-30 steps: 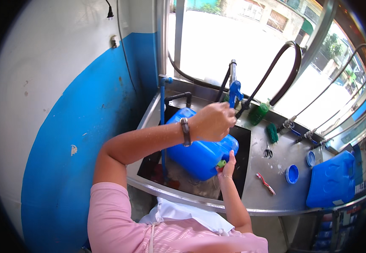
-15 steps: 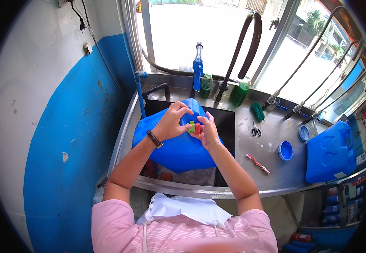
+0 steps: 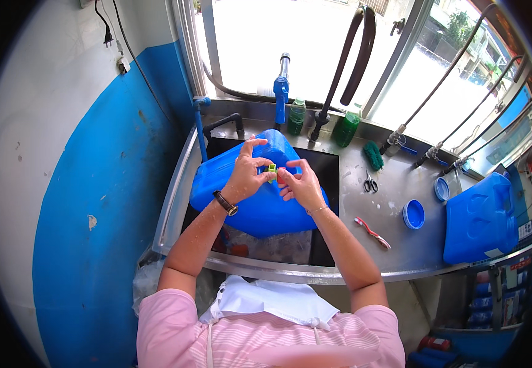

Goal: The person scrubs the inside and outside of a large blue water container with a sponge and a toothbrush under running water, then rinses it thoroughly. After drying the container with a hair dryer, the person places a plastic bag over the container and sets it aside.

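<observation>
Over the sink, my left hand (image 3: 245,175) pinches a small light-green plastic piece (image 3: 272,172) between thumb and fingers. Close beside it, my right hand (image 3: 303,187) has its fingertips round a small red plastic piece (image 3: 282,176). Whether the two pieces are joined I cannot tell. Beneath both hands a big blue plastic jug (image 3: 260,211) lies tilted across the dark sink basin (image 3: 334,211).
On the steel counter (image 3: 364,202) to the right are a green brush (image 3: 374,156), scissors (image 3: 371,183), a red-and-white toothbrush (image 3: 372,233), blue round caps (image 3: 414,214) and another blue jug (image 3: 480,221). Bottles of green liquid (image 3: 347,127) and a blue-handled tap (image 3: 280,98) stand behind the sink.
The green piece has turned more upright in my left hand, which has shifted slightly up. My right fingers have closed further over the red piece. The view has shifted a little.
</observation>
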Motion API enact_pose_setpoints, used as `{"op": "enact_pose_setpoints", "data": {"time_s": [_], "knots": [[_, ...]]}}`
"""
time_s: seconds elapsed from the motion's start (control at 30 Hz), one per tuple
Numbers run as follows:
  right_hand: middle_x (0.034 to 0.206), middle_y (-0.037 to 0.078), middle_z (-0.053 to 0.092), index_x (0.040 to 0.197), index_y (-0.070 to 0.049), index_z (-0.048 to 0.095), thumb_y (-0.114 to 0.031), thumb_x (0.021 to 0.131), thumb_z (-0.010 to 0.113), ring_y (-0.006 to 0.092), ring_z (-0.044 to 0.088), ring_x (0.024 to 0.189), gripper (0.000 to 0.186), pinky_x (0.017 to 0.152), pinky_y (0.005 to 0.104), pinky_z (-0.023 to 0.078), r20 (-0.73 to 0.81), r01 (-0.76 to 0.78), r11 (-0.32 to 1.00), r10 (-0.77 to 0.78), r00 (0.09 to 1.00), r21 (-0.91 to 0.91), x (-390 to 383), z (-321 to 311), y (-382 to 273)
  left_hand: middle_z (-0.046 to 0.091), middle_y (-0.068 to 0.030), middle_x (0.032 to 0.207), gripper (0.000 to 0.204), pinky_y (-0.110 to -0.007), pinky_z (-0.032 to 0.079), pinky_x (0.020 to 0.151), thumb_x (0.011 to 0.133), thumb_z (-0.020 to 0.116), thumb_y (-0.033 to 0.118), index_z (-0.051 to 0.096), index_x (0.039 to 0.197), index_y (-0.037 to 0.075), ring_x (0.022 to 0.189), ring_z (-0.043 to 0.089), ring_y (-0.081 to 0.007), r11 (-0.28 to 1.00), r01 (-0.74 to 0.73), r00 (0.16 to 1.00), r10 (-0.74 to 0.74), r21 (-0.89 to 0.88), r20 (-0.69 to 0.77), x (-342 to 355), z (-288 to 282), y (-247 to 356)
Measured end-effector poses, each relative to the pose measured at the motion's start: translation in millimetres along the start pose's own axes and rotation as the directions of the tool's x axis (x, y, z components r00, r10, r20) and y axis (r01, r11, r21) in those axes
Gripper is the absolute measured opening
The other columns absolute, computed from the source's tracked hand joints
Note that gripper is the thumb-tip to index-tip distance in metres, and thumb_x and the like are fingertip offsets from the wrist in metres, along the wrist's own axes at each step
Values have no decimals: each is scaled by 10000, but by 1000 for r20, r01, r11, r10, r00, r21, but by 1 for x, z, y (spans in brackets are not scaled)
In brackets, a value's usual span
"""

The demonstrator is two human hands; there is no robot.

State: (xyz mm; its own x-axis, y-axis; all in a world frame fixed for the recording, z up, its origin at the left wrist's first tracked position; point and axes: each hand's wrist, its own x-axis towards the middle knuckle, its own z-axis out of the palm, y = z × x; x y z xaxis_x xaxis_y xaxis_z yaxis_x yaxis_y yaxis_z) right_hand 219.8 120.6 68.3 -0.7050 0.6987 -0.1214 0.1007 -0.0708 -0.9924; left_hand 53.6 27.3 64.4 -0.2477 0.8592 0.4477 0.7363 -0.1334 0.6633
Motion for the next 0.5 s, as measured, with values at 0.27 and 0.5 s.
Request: {"op": "enact_pose_setpoints", "data": {"time_s": [0.27, 0.5], "knots": [[1008, 49, 706, 830, -48, 652, 222, 647, 543, 228, 595, 1137, 344, 897, 334, 524, 238, 662, 631, -627, 742, -405, 7, -21, -4, 445, -143, 1409, 246, -488, 246, 1154, 686, 841, 163, 769, 896, 56, 1428, 248, -384, 1000, -29, 999, 29, -3, -40, 8, -2, 3], [1055, 151, 673, 1280, -65, 524, -205, 926, 635, 253, 637, 1037, 397, 775, 362, 546, -117, 575, 630, -721, 683, -523, 48, -7, -97, 443, -138, 1413, 229, -492, 240, 1160, 731, 825, 180, 772, 919, 60, 1429, 253, -368, 999, 49, 997, -49, -6, -63, 21, -1, 2]]}}
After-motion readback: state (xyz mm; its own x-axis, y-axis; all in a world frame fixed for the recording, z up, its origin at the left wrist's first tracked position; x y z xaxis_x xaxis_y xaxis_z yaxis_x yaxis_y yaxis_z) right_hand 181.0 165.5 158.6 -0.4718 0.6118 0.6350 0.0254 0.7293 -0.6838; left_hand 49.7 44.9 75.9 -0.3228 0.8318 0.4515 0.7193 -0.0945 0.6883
